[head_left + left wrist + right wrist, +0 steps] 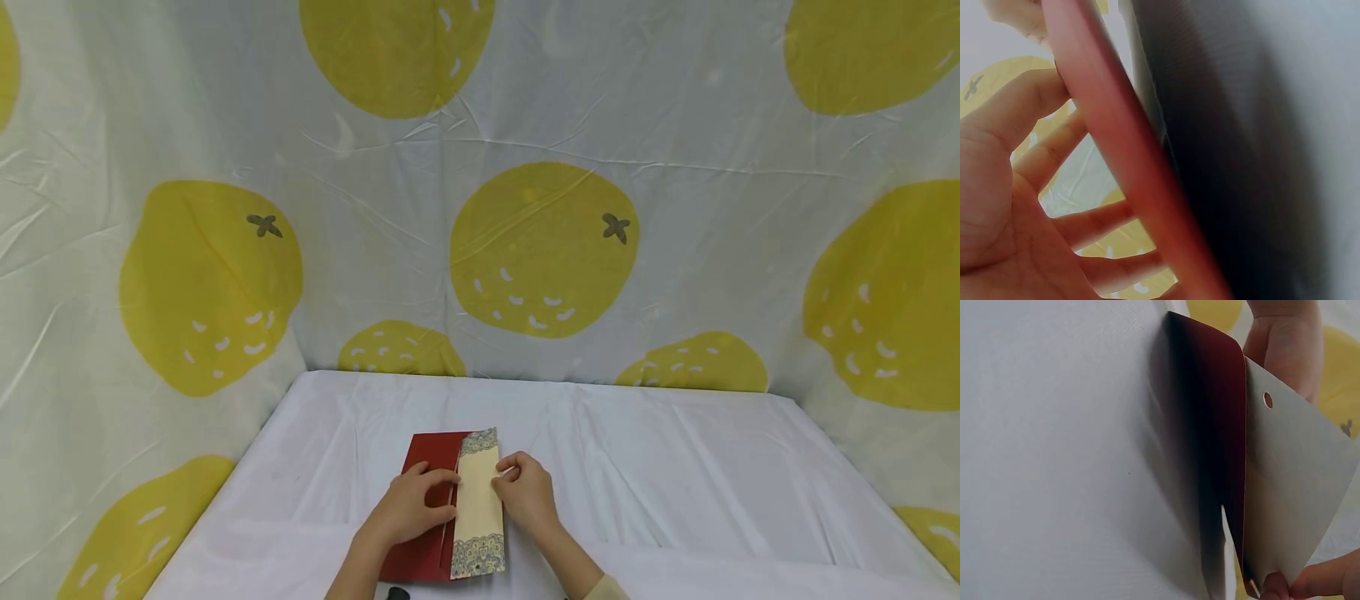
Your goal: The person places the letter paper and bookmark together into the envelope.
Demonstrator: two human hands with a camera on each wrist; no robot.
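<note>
A red folded card (422, 552) lies on the white cloth, with a cream panel (477, 500) raised at its right side. Lacy patterned bands cross the panel's top and bottom. My left hand (408, 504) rests on the red part, thumb and index fingertip near the panel's left edge. In the left wrist view, its spread fingers (1107, 226) touch the red cover (1116, 134). With thumb and index finger, my right hand (531, 497) pinches the panel's right edge. The panel's plain side (1294, 462), with a small oval hole, faces the right wrist view.
White cloth (675, 483) covers the table. Behind and beside it hang white curtains (697, 250) with large yellow fruit prints. A small black object (398, 593) shows at the bottom edge of the head view, beside my left forearm.
</note>
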